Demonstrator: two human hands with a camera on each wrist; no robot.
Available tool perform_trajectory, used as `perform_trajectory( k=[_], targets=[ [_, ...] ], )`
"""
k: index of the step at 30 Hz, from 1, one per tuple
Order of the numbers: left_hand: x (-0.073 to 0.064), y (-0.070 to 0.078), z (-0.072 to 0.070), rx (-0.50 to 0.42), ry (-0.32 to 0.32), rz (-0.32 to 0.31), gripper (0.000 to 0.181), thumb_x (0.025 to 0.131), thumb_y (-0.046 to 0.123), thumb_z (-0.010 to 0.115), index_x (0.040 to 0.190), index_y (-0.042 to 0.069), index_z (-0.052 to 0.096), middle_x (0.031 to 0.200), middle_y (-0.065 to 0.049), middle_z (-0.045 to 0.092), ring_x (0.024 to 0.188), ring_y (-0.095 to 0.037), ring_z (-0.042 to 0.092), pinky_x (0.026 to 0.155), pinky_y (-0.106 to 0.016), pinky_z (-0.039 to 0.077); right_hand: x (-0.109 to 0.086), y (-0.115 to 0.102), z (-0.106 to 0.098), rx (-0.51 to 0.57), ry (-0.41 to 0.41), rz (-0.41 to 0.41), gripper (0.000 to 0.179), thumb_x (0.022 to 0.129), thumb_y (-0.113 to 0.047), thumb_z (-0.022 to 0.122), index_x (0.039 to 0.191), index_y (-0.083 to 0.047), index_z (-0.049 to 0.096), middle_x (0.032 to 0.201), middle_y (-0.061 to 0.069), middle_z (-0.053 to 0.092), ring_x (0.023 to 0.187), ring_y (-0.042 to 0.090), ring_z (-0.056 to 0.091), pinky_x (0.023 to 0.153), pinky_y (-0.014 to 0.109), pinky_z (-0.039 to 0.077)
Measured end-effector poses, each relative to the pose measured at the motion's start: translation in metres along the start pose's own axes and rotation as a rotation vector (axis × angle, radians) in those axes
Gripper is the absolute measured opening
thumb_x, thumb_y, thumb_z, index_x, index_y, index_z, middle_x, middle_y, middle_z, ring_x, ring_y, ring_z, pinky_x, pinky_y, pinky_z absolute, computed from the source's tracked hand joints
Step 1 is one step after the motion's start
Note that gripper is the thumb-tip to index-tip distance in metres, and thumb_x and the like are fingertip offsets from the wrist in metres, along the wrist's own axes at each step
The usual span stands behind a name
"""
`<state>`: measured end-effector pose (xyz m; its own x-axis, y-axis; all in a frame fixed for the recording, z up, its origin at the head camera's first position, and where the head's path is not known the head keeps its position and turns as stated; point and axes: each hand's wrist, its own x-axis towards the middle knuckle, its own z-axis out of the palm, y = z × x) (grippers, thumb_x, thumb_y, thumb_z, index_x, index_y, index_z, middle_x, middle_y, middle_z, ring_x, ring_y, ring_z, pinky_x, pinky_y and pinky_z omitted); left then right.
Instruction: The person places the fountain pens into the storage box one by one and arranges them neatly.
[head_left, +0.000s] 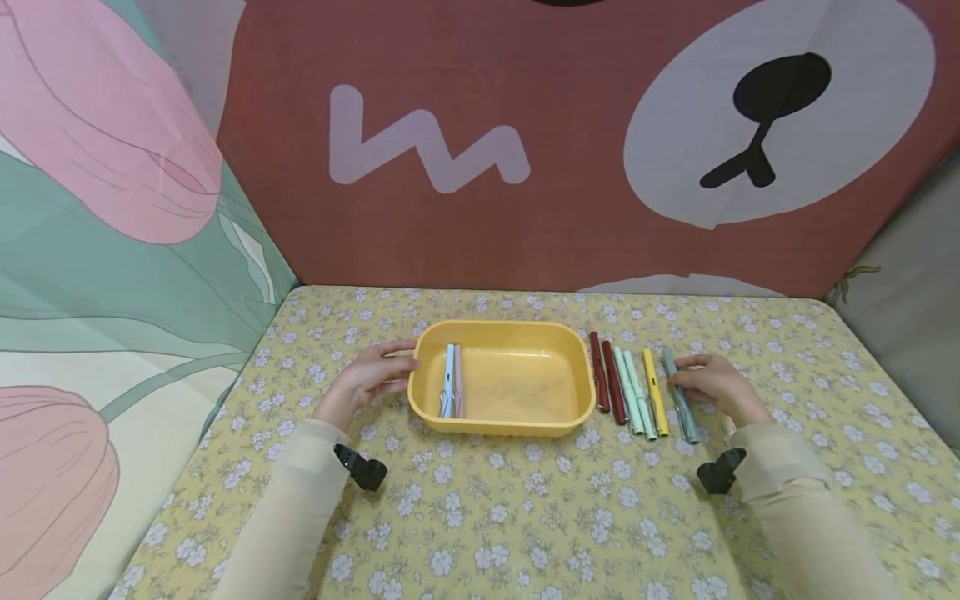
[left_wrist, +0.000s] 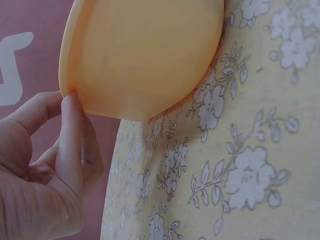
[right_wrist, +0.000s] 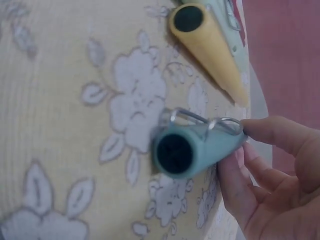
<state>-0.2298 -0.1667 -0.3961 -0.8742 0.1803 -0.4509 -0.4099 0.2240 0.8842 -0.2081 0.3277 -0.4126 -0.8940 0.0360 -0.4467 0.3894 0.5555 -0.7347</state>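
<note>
My left hand (head_left: pixel 378 372) pinches the left side of a yellow plastic basin (head_left: pixel 506 427), thumb and fingertips at its rim in the left wrist view. Inside the basin, a light blue pen (head_left: pixel 448 379) and a dusty pink pen (head_left: pixel 459 383) lie side by side at the left end. On the right, my right hand (head_left: pixel 712 382) grips the far part of a grey-blue pen (right_wrist: pixel 200 147) between thumb and fingers. Its metal clip and dark round end show in the right wrist view. Beside it lies a yellow pen (head_left: pixel 655 392).
Between the basin and the yellow pen lie two dark red pens (head_left: pixel 614 383) and two mint green pens (head_left: pixel 634 393), roughly parallel. A flowered cloth (head_left: pixel 480 517) covers the table. Behind it rises a red-brown printed backdrop (head_left: pixel 480 242), with another printed panel (head_left: pixel 112 275) on the left.
</note>
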Motion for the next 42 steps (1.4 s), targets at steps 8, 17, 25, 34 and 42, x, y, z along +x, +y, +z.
perform_trajectory(
  k=[8,17,25,34,42],
  targets=[
    [0.0,0.001,0.0,0.005,0.0,-0.002,0.058,0.092,0.014,0.062,0.145,0.013,0.041,0.101,0.001,0.066,0.079,-0.005,0.068,0.069,-0.019,0.06,-0.001,0.001,-0.001,-0.019,0.003,0.005,0.062,0.095,-0.018,0.055,0.142,0.013,0.03,0.102,0.001,0.057,0.076,-0.002,0.057,0.078,0.024,0.058],
    [0.001,0.001,0.0,0.007,-0.001,-0.005,0.058,0.092,0.014,0.063,0.145,0.012,0.04,0.105,-0.002,0.065,0.079,-0.005,0.068,0.069,-0.019,0.06,-0.001,0.001,-0.005,0.047,-0.015,-0.022,0.063,0.096,-0.019,0.053,0.143,0.014,0.027,0.094,-0.008,0.056,0.075,-0.005,0.058,0.076,0.02,0.058],
    [-0.002,0.002,0.001,0.01,0.002,-0.001,0.058,0.092,0.014,0.062,0.145,0.013,0.04,0.107,-0.002,0.065,0.08,-0.005,0.068,0.069,-0.019,0.06,0.001,-0.007,-0.013,0.14,-0.014,-0.024,0.067,0.099,-0.024,0.049,0.148,0.01,0.019,0.084,-0.019,0.052,0.073,-0.009,0.056,0.075,0.015,0.056],
    [-0.001,0.001,0.001,0.004,-0.001,-0.001,0.057,0.092,0.014,0.062,0.145,0.013,0.041,0.103,0.0,0.065,0.081,-0.005,0.068,0.068,-0.018,0.06,-0.001,-0.022,-0.013,0.372,-0.029,-0.039,0.075,0.098,-0.025,0.051,0.152,0.002,0.006,0.085,-0.024,0.052,0.075,-0.013,0.057,0.075,0.011,0.055],
    [0.001,0.0,0.001,0.007,0.005,-0.003,0.057,0.092,0.014,0.062,0.145,0.014,0.041,0.11,-0.004,0.064,0.082,-0.006,0.068,0.069,-0.019,0.06,-0.006,-0.04,-0.006,0.608,-0.076,-0.065,0.084,0.095,-0.026,0.058,0.154,-0.007,0.002,0.093,-0.02,0.054,0.088,-0.005,0.054,0.081,0.01,0.054]
  ],
)
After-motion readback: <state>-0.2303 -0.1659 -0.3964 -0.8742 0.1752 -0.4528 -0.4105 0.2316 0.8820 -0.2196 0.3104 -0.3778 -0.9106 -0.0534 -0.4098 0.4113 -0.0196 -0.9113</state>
